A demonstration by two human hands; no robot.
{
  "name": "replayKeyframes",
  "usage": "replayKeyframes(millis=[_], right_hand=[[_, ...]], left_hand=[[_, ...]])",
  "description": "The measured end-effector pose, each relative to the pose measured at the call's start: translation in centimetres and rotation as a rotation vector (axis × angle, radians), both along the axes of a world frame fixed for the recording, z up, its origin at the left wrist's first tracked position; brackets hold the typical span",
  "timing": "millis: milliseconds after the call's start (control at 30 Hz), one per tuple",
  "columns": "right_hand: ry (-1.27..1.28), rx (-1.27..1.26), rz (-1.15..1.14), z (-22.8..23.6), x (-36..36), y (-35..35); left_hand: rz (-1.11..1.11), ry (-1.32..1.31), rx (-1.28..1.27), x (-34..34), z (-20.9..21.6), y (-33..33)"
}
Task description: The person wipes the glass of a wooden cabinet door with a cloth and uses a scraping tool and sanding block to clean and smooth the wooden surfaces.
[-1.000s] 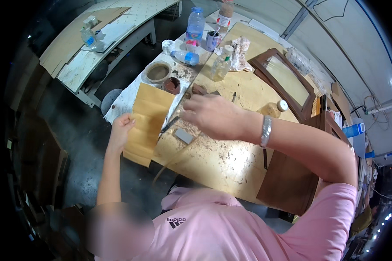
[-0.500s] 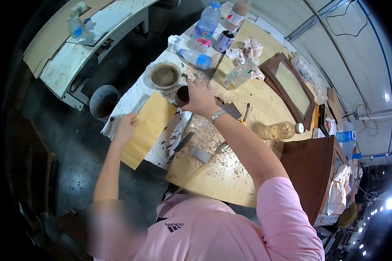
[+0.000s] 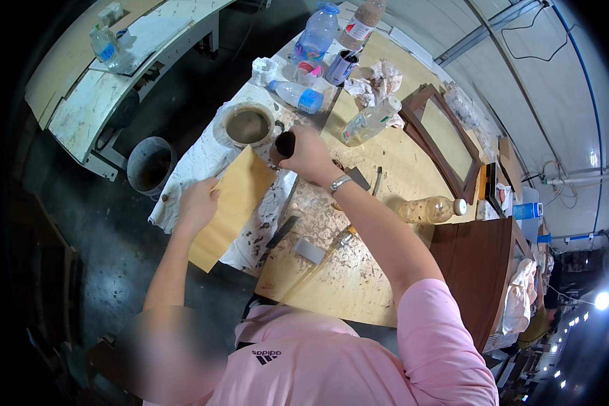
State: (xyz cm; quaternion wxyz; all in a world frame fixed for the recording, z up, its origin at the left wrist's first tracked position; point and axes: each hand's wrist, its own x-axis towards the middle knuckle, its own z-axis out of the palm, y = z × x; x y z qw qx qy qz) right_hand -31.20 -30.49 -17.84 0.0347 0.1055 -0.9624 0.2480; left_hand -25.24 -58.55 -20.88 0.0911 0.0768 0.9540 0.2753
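My left hand [image 3: 197,206] pinches the left edge of a yellow-tan sheet of paper [image 3: 234,210], which hangs over the cloth-covered table edge. My right hand [image 3: 306,160], with a metal band on its wrist, is closed around the side of a small cup [image 3: 285,145]. The inside of this cup looks dark; what is in it is hard to make out. Just beyond the sheet stands a round bowl [image 3: 224,127] of murky brown liquid, close to the cup. A stained white cloth [image 3: 195,174] lies under the bowl and the sheet.
Plastic bottles [image 3: 298,96], a dark tin [image 3: 342,66] and crumpled rags [image 3: 380,81] stand at the back. A grey block [image 3: 309,251], a brush [image 3: 345,237] and a yellowish bottle [image 3: 432,209] lie nearer. A wooden frame [image 3: 446,139] is at right; a bucket [image 3: 151,166] stands on the floor.
My right hand, whose fingers were spread over the cup, has closed around the cup's side. My left hand still holds the sheet. The whole view has shifted slightly.
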Motion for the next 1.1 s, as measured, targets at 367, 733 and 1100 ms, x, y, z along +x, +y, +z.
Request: replayKeyframes(millis=[367, 733, 1100], right_hand=[[0.064, -0.009, -0.022, 5.4, -0.9, 1.5], [-0.012, 0.04, 0.029, 3.9, -0.4, 0.6], [-0.024, 0.165, 0.03, -0.3, -0.1, -1.4]], left_hand=[[0.006, -0.03, -0.03, -3.1, -0.5, 5.0], [0.008, -0.106, 0.106, -5.1, -3.8, 6.8], [-0.008, 0.115, -0.09, 0.7, -0.2, 4.6]])
